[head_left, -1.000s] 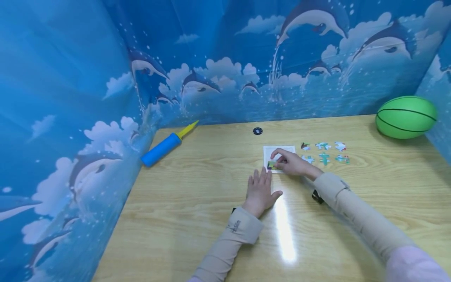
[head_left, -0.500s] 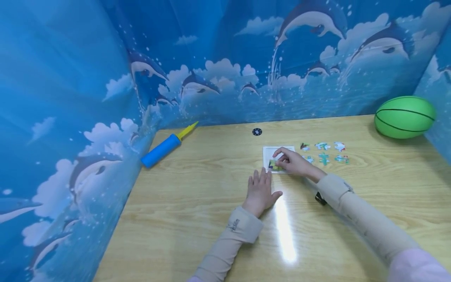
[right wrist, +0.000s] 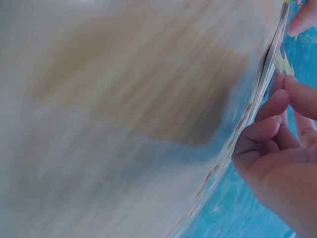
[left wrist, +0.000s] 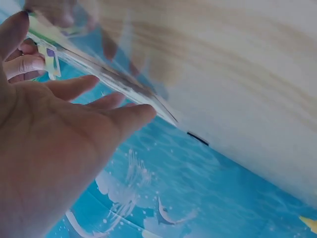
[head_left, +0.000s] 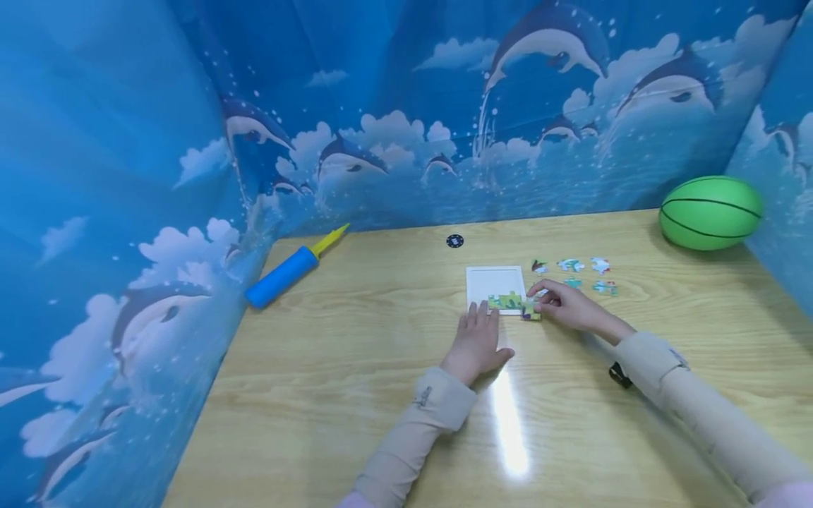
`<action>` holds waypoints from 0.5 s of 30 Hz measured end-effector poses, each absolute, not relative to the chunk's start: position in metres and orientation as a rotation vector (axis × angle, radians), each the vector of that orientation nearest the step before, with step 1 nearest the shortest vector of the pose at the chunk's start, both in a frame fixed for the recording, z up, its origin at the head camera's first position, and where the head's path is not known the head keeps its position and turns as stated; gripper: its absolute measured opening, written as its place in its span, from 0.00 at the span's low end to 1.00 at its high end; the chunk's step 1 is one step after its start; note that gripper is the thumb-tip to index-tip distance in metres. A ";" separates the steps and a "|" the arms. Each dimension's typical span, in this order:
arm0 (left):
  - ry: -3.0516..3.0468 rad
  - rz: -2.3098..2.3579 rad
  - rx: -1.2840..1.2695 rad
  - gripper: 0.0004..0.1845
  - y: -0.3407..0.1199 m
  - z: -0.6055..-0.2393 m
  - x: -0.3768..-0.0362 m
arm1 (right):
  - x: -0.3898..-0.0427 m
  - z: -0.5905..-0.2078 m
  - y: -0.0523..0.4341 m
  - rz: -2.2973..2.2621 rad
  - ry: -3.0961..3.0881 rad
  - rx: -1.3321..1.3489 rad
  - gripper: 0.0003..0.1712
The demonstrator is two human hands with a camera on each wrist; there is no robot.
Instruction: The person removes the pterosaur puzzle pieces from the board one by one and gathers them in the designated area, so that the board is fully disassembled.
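Note:
A white puzzle tray (head_left: 494, 281) lies on the wooden table (head_left: 356, 353), with green puzzle pieces (head_left: 504, 302) set along its near edge. My left hand (head_left: 478, 333) lies flat on the table with straight fingers, its fingertips at the tray's near left edge; in the left wrist view this left hand (left wrist: 54, 139) is spread. My right hand (head_left: 547, 302) is at the tray's near right corner, its curled fingers pinching a green and yellow puzzle piece (head_left: 531, 313). The right wrist view shows those curled fingers (right wrist: 270, 126) by the same piece (right wrist: 282, 60).
Several loose puzzle pieces (head_left: 571, 265) lie to the right of the tray. A green ball (head_left: 710, 212) sits at the far right, a blue and yellow pump (head_left: 287, 271) at the far left, a small black disc (head_left: 454, 241) behind the tray. Blue dolphin-print walls enclose the table.
My right hand has moved from over the tray to its near right corner, uncovering the green pieces along the near edge. The left hand has stayed put. The head view shifted slightly.

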State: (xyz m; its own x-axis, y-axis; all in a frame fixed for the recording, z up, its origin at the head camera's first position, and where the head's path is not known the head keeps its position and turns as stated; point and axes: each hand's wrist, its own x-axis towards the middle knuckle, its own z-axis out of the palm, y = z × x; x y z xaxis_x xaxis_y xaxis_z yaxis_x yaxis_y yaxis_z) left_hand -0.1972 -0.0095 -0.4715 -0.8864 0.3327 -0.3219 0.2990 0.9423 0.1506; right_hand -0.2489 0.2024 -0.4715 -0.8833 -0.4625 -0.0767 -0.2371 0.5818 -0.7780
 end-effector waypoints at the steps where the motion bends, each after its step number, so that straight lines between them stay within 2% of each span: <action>1: 2.745 0.129 0.470 0.45 -0.008 -0.472 -0.197 | -0.248 -0.472 0.206 -1.182 2.544 -0.570 0.13; 15: 2.747 0.085 0.478 0.45 -0.004 -0.468 -0.195 | -0.247 -0.478 0.225 -1.025 2.600 -0.632 0.10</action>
State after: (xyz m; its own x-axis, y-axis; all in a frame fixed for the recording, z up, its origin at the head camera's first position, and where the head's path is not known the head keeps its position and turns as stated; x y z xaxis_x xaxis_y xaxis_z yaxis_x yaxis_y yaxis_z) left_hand -0.1948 -0.0035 -0.4685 -0.8819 0.3375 -0.3291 0.3166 0.9413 0.1171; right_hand -0.2475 0.2245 -0.4775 -0.8667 -0.4901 -0.0927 -0.2949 0.6534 -0.6972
